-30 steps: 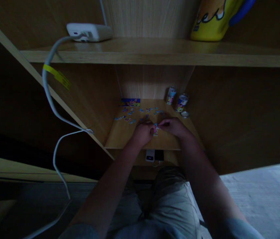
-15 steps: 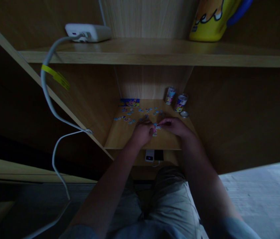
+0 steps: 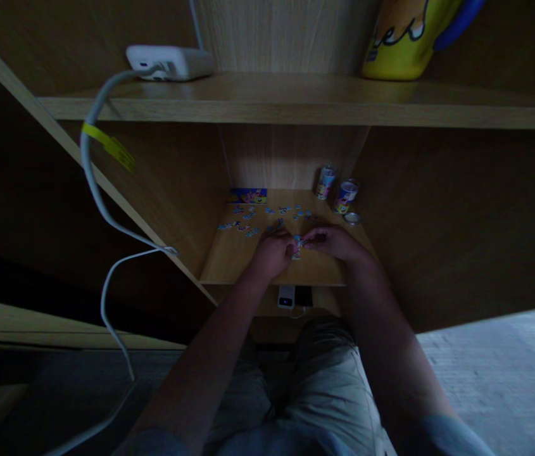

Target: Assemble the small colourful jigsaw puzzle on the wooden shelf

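Small jigsaw puzzle pieces [image 3: 297, 241] lie between my two hands on the lower wooden shelf. My left hand [image 3: 276, 248] has its fingers curled closed, pinching at the left side of these pieces. From the right, my right hand [image 3: 328, 239] pinches at their other side with thumb and forefinger. The exact piece in each grip is partly hidden by the fingers. Several loose puzzle pieces [image 3: 247, 216] are scattered behind and to the left of my hands. A colourful picture card [image 3: 248, 196] stands at the back left.
Two printed cans [image 3: 325, 183] stand at the back right, a round metal lid [image 3: 352, 218] beside them. A white device [image 3: 286, 297] sits below the shelf edge. Overhead, the upper shelf [image 3: 267, 113] carries a white power bank [image 3: 172, 63] and a yellow mug [image 3: 397, 50]. A white cable [image 3: 100, 196] hangs left.
My right hand has shifted very slightly at the pieces, its fingertips a little lower. The left hand stays nearly in place, and the scattered pieces have not moved.
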A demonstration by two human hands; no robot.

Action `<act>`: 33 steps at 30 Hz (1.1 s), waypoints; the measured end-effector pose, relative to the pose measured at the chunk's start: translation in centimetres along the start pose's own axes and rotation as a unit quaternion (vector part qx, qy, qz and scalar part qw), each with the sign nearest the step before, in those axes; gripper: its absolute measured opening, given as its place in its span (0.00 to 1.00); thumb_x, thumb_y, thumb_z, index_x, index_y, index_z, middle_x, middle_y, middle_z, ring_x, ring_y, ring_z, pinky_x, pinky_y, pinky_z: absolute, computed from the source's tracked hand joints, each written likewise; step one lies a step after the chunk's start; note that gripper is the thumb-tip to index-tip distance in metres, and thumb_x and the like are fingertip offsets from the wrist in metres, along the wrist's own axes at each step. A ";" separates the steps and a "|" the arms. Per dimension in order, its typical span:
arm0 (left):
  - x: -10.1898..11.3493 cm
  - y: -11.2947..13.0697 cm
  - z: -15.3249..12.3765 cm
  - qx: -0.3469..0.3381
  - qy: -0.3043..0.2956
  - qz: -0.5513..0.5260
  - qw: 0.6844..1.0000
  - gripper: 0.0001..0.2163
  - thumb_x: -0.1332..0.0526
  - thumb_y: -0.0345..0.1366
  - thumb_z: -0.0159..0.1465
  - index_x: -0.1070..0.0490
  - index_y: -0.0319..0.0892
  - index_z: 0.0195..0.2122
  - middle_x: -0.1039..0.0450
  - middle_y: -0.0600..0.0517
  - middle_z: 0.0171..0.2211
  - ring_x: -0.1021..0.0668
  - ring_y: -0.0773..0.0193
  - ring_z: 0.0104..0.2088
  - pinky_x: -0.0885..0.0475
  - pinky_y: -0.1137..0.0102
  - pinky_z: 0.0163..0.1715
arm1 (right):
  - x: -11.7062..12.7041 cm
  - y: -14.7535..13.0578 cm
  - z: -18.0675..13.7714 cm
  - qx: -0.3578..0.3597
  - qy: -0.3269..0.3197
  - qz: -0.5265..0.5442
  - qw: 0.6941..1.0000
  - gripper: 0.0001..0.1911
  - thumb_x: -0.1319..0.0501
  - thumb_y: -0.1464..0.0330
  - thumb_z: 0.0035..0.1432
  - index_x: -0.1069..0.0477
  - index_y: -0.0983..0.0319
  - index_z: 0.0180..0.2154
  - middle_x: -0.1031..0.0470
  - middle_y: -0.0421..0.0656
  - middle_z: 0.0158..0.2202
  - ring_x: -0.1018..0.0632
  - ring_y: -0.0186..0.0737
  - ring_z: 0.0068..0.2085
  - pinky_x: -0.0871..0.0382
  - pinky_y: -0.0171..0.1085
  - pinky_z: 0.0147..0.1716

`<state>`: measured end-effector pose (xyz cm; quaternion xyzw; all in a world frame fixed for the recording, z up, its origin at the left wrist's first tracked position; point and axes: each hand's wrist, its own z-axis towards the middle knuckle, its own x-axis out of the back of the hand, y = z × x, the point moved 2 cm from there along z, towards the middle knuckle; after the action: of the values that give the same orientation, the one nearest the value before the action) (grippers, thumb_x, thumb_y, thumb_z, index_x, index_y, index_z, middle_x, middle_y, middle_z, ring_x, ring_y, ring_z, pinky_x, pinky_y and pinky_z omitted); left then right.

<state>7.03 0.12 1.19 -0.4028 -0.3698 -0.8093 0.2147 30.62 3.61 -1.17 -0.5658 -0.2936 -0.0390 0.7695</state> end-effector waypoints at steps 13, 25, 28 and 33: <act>0.0 0.0 0.0 -0.006 0.004 -0.012 1.000 0.12 0.37 0.24 0.69 0.18 0.46 0.34 0.16 0.50 0.40 0.16 0.57 0.44 0.22 0.55 0.60 | -0.2 -1.1 0.0 0.030 -0.001 -0.037 0.999 0.18 0.24 0.48 0.59 0.14 0.54 0.41 0.13 0.42 0.40 0.15 0.44 0.41 0.22 0.41 0.45; 0.0 0.0 0.0 -0.009 -0.001 -0.008 1.000 0.12 0.37 0.24 0.69 0.19 0.45 0.34 0.16 0.50 0.39 0.16 0.56 0.43 0.21 0.57 0.57 | -0.3 -0.9 0.1 0.056 -0.012 -0.050 0.997 0.19 0.28 0.47 0.64 0.13 0.54 0.42 0.11 0.43 0.42 0.14 0.47 0.44 0.22 0.44 0.49; 0.1 0.1 0.0 -0.004 0.001 -0.005 1.000 0.11 0.37 0.24 0.70 0.18 0.45 0.34 0.16 0.50 0.39 0.16 0.56 0.43 0.21 0.57 0.56 | -0.3 -0.8 0.1 0.058 -0.012 -0.048 0.997 0.18 0.29 0.48 0.66 0.13 0.54 0.43 0.11 0.44 0.42 0.14 0.47 0.44 0.21 0.45 0.50; 0.1 0.2 0.0 -0.006 0.003 -0.003 1.000 0.12 0.37 0.24 0.70 0.19 0.45 0.34 0.16 0.50 0.39 0.16 0.56 0.43 0.22 0.56 0.57 | -0.3 -0.5 0.1 0.047 -0.002 -0.050 0.998 0.17 0.29 0.49 0.66 0.13 0.54 0.42 0.11 0.44 0.42 0.14 0.47 0.43 0.21 0.45 0.49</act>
<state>7.07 -0.06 1.37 -0.4004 -0.3658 -0.8133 0.2109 30.09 3.46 -0.84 -0.5138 -0.3246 -0.0630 0.7917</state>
